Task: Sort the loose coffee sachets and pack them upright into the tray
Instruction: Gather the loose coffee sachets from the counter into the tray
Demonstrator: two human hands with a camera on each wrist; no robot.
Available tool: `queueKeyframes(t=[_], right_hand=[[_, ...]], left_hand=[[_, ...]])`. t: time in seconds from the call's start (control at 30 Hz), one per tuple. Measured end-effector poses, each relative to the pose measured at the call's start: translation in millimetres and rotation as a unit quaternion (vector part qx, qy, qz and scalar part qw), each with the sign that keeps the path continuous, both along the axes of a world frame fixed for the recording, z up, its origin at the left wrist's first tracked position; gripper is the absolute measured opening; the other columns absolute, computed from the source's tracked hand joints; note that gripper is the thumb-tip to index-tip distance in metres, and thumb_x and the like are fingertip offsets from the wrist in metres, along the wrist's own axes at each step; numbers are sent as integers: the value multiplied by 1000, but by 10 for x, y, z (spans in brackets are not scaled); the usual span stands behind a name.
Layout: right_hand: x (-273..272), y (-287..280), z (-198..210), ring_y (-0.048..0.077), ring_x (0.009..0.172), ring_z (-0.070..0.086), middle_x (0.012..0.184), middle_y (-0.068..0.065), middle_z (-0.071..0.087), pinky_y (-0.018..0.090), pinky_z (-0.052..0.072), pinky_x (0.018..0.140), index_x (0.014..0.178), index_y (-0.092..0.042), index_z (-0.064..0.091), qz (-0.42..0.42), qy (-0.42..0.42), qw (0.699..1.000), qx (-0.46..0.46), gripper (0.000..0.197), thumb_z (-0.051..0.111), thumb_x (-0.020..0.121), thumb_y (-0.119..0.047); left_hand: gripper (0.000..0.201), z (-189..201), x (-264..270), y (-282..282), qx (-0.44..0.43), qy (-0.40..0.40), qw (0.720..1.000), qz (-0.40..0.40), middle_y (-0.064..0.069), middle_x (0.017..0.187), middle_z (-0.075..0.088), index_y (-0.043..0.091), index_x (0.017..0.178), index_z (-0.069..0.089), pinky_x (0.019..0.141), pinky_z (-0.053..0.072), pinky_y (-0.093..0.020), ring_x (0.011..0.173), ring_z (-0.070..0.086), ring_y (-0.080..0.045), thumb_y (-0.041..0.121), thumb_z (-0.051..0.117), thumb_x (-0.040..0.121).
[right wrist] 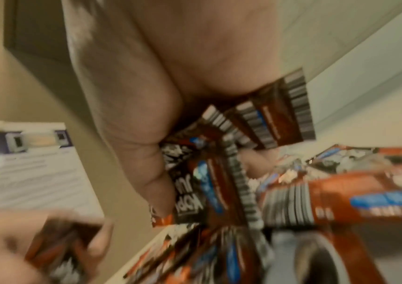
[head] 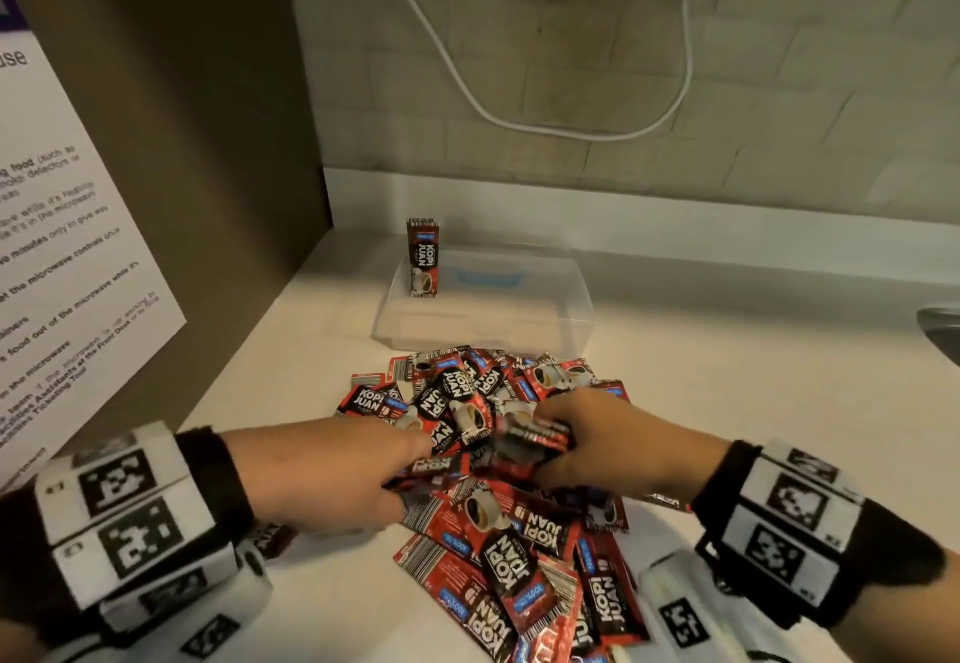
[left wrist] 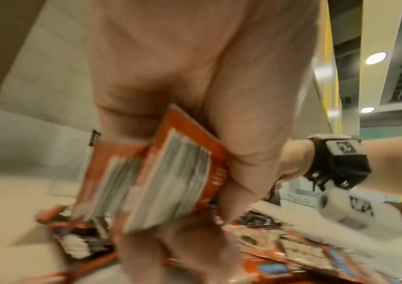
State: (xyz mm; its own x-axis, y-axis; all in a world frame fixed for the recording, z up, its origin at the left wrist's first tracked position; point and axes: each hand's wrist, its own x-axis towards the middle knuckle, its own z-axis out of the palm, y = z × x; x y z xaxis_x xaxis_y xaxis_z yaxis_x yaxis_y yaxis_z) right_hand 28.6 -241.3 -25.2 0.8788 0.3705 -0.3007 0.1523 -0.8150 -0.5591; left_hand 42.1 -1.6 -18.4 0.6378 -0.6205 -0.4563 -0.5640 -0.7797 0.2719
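Two small bunches of sachets are already in my grip, and the tray [head: 582, 299] lies straight ahead, past the far edge of the pile [head: 498, 454] on the counter [head: 727, 402]. My right hand [head: 608, 439] curls round a bundle [right wrist: 255, 130] whose long sides run roughly across me, so I judge it needs turning on end before it goes in. My left hand [head: 332, 470] pinches a few sachets [left wrist: 161, 171] between thumb and fingers. Neither hand looks clearly closer to the tray. Inside it I see only one sachet [head: 423, 258], standing upright in the far left corner.
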Motion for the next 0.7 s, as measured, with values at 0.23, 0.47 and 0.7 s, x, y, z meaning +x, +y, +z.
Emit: queueKeyframes(t=[0.23,0.47,0.7], right_hand=[[29,-474,279,8,60,60,83,2,69,23,44,48,100,-16,53,-88,-13,992,87,24,59,87,3],[-44,-668,141,5,76,65,87,-8,70,20,52,67,96,-25,62,-49,-38,995,-73,26,78,76,-20],[-65,-608,-170,4,77,61,91,-10,69,17,50,69,96,-25,64,-28,-36,982,-183,37,83,66,-37]], left_hand=[[49,-119,207,297,130,14,991,-11,18,90,60,37,101,55,70,48,-22,81,57,-1,36,84,62],[74,-136,205,378,153,-58,985,-56,18,115,44,36,122,45,85,46,-28,101,49,-6,33,85,60],[64,9,166,479,162,-136,970,121,12,90,50,32,95,44,60,38,-19,77,51,-4,71,75,55]])
